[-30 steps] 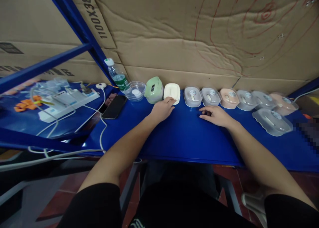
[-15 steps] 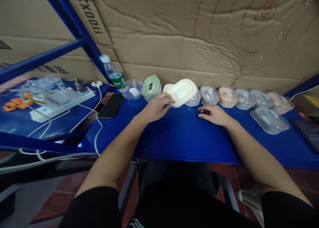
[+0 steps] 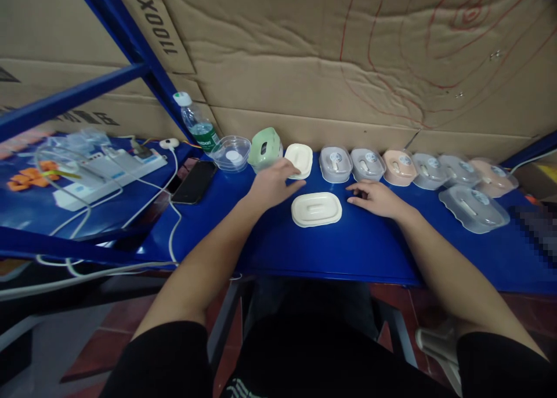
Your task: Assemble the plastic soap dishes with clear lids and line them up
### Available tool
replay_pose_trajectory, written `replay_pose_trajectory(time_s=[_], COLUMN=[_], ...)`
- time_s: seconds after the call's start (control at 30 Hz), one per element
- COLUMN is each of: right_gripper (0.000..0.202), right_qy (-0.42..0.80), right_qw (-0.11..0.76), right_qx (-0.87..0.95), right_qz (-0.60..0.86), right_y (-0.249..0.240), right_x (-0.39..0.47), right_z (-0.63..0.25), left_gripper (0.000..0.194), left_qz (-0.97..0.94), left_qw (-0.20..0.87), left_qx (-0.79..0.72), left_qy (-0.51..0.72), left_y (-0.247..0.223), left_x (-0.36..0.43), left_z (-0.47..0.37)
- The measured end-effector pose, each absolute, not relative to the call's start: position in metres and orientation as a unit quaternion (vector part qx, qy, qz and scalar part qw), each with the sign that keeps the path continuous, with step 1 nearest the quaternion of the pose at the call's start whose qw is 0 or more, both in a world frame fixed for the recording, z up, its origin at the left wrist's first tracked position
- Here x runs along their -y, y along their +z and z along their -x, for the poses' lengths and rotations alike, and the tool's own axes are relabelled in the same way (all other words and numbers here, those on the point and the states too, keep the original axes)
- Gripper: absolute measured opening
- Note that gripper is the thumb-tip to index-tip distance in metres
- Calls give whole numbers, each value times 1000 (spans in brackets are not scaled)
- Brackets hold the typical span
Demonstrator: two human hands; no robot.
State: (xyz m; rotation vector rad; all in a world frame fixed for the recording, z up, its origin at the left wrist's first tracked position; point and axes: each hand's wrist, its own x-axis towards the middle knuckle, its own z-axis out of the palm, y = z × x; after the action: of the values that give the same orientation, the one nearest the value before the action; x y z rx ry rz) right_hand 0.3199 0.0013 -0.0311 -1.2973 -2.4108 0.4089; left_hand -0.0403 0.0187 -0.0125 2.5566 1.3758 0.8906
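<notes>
A cream-coloured oblong lid (image 3: 317,209) with a raised ridge along its middle lies flat on the blue table in front of me. My left hand (image 3: 276,182) hovers beyond its left end, thumb and fingers apart, holding nothing. Its fingertips overlap the near edge of a second cream piece (image 3: 300,156); whether they touch it I cannot tell. To the right, my right hand (image 3: 375,198) rests on the table with loosely bent fingers, thumb apart from the index finger. Just behind it stand a clear-lidded grey container (image 3: 368,165) and a pinkish one (image 3: 399,168).
More lidded containers, one a grey box (image 3: 474,207), stretch rightward. At left are a green container (image 3: 266,148), a clear bowl (image 3: 232,154), a bottle (image 3: 198,122), a phone (image 3: 194,183) and a power strip (image 3: 111,180) with cables. Cardboard (image 3: 278,55) lines the back.
The cream lid, held up by my left hand before, now lies on the table, let go. My left hand has moved slightly back toward the second cream piece. The right hand has hardly moved.
</notes>
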Motion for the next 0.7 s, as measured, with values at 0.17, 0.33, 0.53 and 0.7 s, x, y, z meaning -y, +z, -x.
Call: replay_pose_trajectory(time_s=[0.17, 0.33, 0.53, 0.7], right_gripper=[41, 41, 44, 43], right_qy=[144, 138, 141, 134], right_qw=[184, 180, 172, 173], right_qx=[857, 860, 861, 862], right_qz=[460, 458, 458, 457], right_y=[-30, -31, -31, -31], right_x=[-1, -1, 0, 0], right_z=[-320, -320, -321, -321], left_gripper=[37, 33, 17, 25], left_qz=[-716, -664, -660, -634], left_qw=[6, -1, 46, 18], left_qx=[-603, -633, -652, -618], left_qy=[351, 399, 371, 465], left_y=[-10, -16, -22, -15], left_x=[-41, -55, -65, -63], left_z=[70, 84, 91, 88])
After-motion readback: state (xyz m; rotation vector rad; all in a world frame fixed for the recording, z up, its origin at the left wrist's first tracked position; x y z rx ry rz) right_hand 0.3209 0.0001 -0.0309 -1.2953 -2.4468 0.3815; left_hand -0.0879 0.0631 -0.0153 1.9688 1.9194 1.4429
